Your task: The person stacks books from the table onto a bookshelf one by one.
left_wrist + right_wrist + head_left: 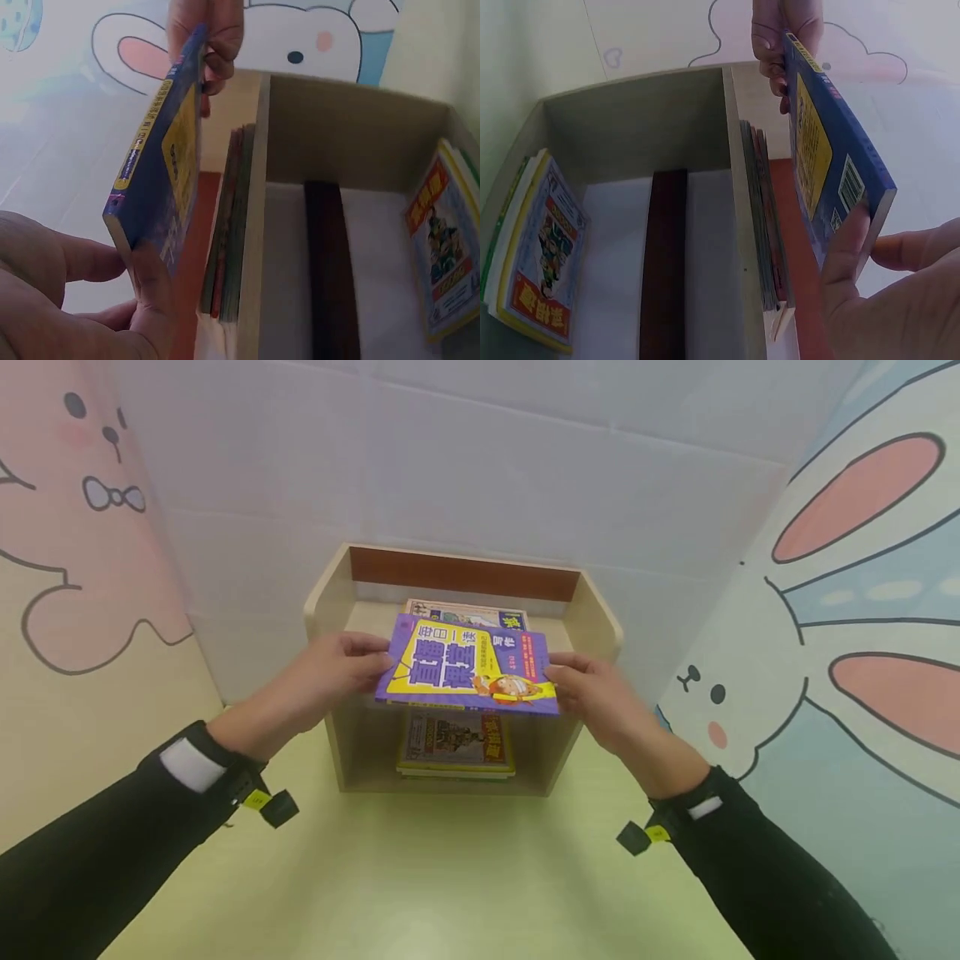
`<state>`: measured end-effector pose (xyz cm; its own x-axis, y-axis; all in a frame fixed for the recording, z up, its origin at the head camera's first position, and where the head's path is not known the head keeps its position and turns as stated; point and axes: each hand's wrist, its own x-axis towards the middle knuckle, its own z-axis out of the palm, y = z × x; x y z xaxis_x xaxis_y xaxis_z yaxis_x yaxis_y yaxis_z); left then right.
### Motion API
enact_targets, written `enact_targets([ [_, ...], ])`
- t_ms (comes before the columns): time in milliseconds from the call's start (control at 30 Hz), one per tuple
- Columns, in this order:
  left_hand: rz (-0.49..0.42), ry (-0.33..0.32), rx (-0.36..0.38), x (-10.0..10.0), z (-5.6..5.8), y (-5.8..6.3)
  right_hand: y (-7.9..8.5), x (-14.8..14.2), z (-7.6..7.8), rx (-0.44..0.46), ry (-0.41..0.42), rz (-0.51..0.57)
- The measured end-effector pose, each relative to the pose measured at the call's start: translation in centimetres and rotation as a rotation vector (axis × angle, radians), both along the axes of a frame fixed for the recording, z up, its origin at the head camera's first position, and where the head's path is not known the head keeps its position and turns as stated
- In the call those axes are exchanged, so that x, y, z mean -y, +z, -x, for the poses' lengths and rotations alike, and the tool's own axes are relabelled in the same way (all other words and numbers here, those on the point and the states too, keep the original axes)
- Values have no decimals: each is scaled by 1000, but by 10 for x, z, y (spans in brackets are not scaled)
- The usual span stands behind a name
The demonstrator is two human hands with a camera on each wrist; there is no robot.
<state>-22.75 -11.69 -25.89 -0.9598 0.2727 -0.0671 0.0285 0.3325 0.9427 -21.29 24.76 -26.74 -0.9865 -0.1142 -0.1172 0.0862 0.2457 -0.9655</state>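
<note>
A purple and yellow book (472, 664) lies nearly flat in the air in front of the upper shelf, its cover facing up. My left hand (341, 672) pinches its left edge, thumb on top. On the opposite short edge, my right hand (588, 693) pinches it the same way. Both wrist views show the fingers beneath and the book's back cover (829, 165) with a barcode. Behind and below it, a stack of books (229, 225) lies on the upper shelf, partly hidden by the held book in the head view.
The small wooden bookcase (330, 602) has two levels and stands against a pale wall (480, 468). On its lower level lies another book stack (457, 747). A reddish-brown strip (465, 575) crosses the upper back. Cartoon-printed walls (885, 693) rise on both sides.
</note>
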Motion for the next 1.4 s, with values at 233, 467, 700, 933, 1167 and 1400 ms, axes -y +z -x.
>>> enact_targets([
  [233, 120, 98, -100, -15, 41, 12, 12, 15, 48, -39, -76, -18],
  [467, 197, 126, -107, -27, 73, 13, 10, 18, 83, -85, -172, -84],
  [700, 167, 154, -87, -35, 87, 11, 10, 23, 99, -72, -239, -10],
  [933, 220, 192, -142, -37, 94, 3, -1, 28, 106, -126, -239, -172],
  [1167, 284, 197, -158, -36, 94, -6, -9, 31, 105, -164, -220, -265],
  [1400, 331, 198, -195, -37, 92, -10, -13, 33, 104, -232, -203, -346],
])
